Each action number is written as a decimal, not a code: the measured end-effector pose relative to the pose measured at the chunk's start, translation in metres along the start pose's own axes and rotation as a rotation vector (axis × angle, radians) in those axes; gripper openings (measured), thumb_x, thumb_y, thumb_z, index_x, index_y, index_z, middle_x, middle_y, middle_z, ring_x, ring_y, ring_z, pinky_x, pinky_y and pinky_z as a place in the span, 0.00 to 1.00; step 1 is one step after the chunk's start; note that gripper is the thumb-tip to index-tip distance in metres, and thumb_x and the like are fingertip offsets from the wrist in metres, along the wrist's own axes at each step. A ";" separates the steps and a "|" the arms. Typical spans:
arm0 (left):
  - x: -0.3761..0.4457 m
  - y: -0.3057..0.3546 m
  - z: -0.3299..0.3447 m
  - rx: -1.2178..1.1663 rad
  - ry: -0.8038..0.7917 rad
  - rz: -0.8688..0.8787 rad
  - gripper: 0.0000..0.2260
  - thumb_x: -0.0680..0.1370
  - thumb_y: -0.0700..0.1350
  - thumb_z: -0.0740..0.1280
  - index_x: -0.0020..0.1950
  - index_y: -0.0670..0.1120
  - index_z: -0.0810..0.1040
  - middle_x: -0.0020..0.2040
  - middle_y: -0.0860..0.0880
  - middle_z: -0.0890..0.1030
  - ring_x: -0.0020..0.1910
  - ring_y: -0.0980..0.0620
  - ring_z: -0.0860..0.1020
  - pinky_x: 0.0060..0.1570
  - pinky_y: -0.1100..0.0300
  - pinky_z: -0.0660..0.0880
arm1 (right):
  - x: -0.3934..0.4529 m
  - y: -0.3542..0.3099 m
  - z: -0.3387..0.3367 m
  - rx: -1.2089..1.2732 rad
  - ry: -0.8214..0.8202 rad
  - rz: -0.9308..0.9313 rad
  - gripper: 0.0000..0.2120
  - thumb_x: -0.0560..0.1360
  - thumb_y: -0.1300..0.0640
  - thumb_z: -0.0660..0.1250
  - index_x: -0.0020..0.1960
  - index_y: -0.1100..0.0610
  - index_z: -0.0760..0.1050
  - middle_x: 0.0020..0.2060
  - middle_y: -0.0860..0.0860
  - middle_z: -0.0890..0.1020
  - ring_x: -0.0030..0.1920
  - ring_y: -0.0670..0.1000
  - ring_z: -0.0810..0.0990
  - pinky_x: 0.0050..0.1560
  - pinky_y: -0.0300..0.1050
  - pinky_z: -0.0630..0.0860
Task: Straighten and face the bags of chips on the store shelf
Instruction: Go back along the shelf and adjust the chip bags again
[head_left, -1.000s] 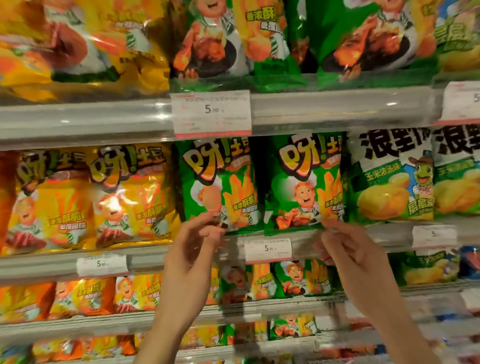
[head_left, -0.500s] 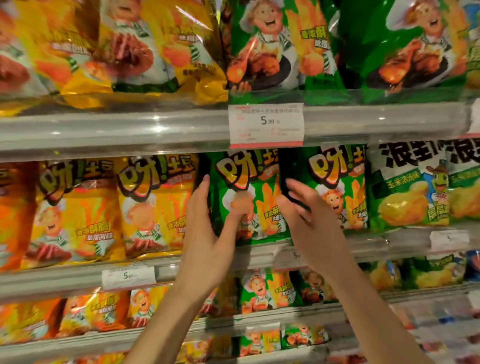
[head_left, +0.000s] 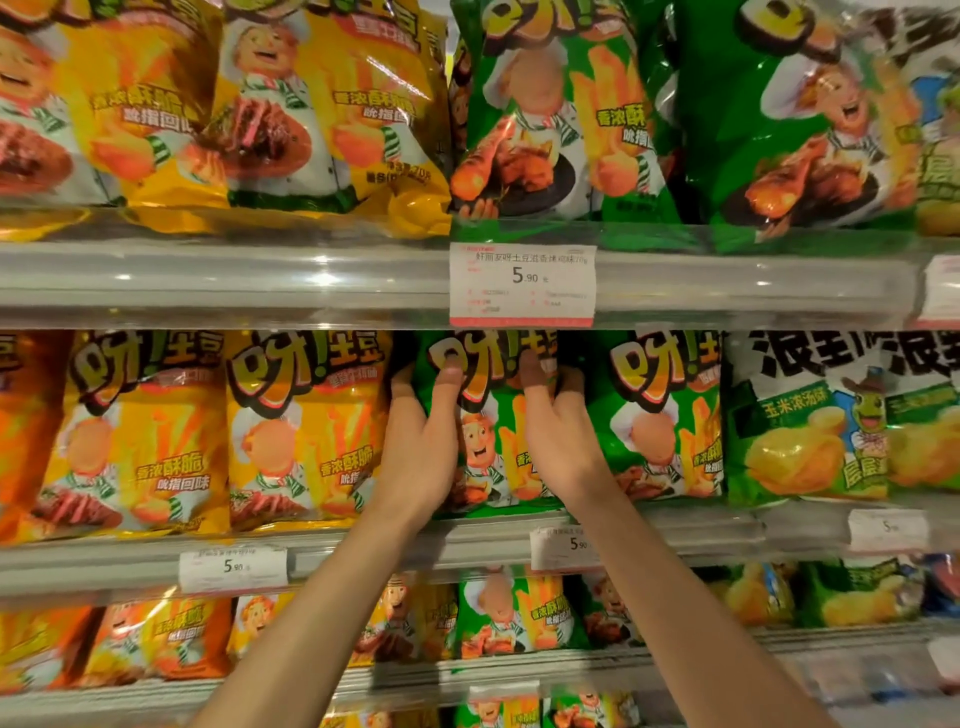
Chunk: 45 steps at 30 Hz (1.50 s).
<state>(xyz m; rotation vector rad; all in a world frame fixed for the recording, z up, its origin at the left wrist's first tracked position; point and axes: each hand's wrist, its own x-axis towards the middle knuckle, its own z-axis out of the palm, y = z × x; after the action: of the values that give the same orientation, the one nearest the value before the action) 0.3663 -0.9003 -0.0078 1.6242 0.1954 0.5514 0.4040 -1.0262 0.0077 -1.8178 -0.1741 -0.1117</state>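
Tiered store shelving, clear plastic rail fronts, white price tags, glare spots

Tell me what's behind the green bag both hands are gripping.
Not visible. The green bag, held at its edges by the left hand and right hand, covers whatever sits behind it; only dark shadow shows beside its top corners.

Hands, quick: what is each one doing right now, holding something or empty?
Left hand: grips the left edge of the green chip bag, thumb on its front.
Right hand: grips the same bag's right edge, thumb on its front.
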 end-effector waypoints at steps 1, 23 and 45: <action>0.001 0.001 0.001 0.007 0.008 0.001 0.24 0.81 0.62 0.58 0.74 0.54 0.62 0.58 0.55 0.78 0.61 0.53 0.76 0.58 0.58 0.69 | 0.000 -0.001 0.001 0.007 -0.001 0.001 0.29 0.81 0.35 0.53 0.74 0.52 0.58 0.54 0.50 0.73 0.52 0.53 0.74 0.57 0.46 0.65; -0.002 -0.007 -0.006 0.391 -0.063 0.352 0.22 0.84 0.57 0.53 0.76 0.71 0.49 0.78 0.48 0.60 0.78 0.53 0.57 0.75 0.52 0.59 | -0.002 0.043 -0.004 -0.844 0.362 -1.070 0.11 0.82 0.69 0.59 0.57 0.74 0.78 0.65 0.78 0.70 0.47 0.67 0.77 0.51 0.57 0.76; -0.012 -0.005 -0.004 0.322 -0.075 0.254 0.24 0.84 0.57 0.51 0.78 0.68 0.45 0.80 0.51 0.55 0.69 0.63 0.63 0.62 0.65 0.58 | 0.002 0.056 -0.004 -0.871 0.466 -1.200 0.08 0.79 0.70 0.66 0.55 0.76 0.78 0.57 0.74 0.77 0.42 0.65 0.76 0.42 0.55 0.76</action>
<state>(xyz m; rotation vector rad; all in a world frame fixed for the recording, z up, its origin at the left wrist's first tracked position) 0.3552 -0.9010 -0.0150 1.9956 0.0206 0.6770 0.4161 -1.0431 -0.0443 -2.1976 -0.9756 -1.6406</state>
